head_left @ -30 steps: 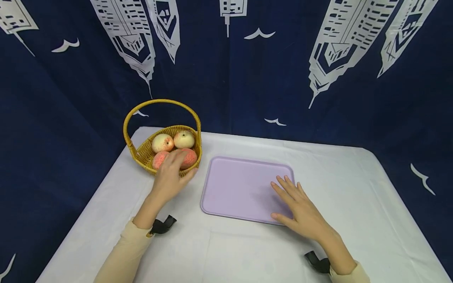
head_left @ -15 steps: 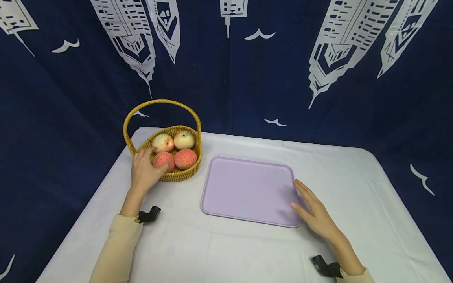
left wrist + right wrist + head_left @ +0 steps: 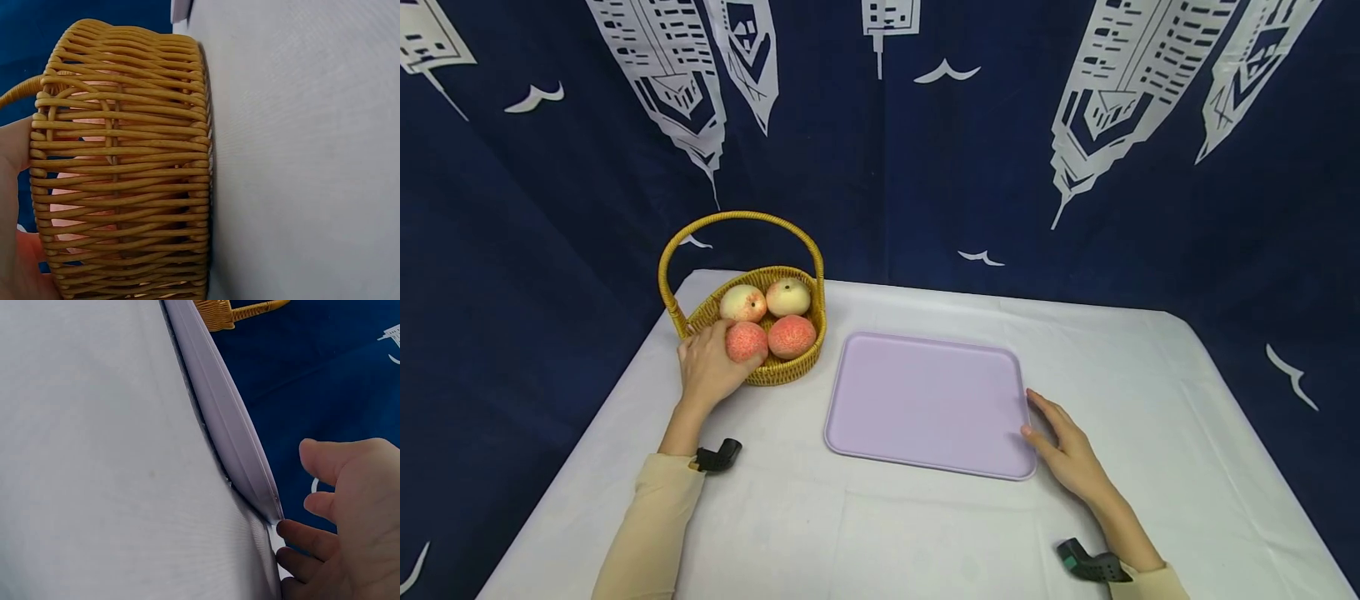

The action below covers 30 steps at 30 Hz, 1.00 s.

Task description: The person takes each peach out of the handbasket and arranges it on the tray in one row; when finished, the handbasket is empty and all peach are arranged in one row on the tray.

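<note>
In the head view, a wicker basket (image 3: pixel 778 372) with a tall handle stands at the back left of the table. My left hand (image 3: pixel 711 364) reaches over its near left rim and grips a reddish peach (image 3: pixel 747 342), thumb in front and fingers on the left. Beside it lies a second reddish peach (image 3: pixel 792 337); behind them sit two pale yellow fruits, a blushed one (image 3: pixel 742 303) and a plainer one (image 3: pixel 788 297). My right hand (image 3: pixel 1071 458), fingers relaxed, is at the right edge of a lilac tray (image 3: pixel 928 408). The basket's woven side (image 3: pixel 125 169) mostly hides the peach in the left wrist view.
A white cloth (image 3: pixel 917 533) covers the table. Behind it hangs a dark blue curtain (image 3: pixel 880 167) with white building and bird prints. The basket's arched handle (image 3: pixel 741 215) rises above the fruit.
My left hand has moved left from above the right-hand peach and closed around the left one. My right hand has drawn back rightward from over the tray to its edge.
</note>
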Motion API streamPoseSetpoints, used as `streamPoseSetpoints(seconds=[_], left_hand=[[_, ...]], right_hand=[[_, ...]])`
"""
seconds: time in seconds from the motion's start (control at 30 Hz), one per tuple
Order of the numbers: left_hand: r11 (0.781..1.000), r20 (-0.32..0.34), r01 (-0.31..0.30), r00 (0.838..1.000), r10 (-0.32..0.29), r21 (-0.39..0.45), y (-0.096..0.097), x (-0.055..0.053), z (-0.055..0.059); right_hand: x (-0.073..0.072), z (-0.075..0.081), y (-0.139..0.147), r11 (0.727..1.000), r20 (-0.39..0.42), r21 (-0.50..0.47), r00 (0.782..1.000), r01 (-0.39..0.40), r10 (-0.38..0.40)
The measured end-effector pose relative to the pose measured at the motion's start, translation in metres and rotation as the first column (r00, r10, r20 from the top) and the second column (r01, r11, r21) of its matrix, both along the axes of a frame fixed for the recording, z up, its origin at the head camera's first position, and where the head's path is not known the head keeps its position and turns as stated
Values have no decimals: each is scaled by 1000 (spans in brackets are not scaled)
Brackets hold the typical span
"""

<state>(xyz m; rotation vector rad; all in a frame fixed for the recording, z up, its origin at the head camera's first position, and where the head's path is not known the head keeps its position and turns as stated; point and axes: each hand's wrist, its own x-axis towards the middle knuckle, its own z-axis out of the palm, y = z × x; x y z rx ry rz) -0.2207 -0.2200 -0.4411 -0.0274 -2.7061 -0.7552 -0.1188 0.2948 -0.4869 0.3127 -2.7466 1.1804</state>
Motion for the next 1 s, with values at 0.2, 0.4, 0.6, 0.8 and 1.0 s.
streamPoseSetpoints(seconds=[0.2,0.4,0.6,0.8,1.0], left_hand=[[1000,12,-16,1000,16,19,1,-2,-2],[997,-17,-34,999,35,64,2,-3,-5],[994,-38,-47,998,52,99,4,-3,-5],[992,-57,-56,996,63,111,4,-3,-4],[977,-95,-39,994,61,211,5,1,7]], right_hand=[[-2,-3,1,1000,12,22,1000,11,-12],[-2,-3,0,999,10,38,1000,5,-5],[-2,-4,0,999,3,48,1000,6,-6],[-2,-5,1,998,11,54,1000,7,-8],[-2,-4,0,999,14,46,1000,0,0]])
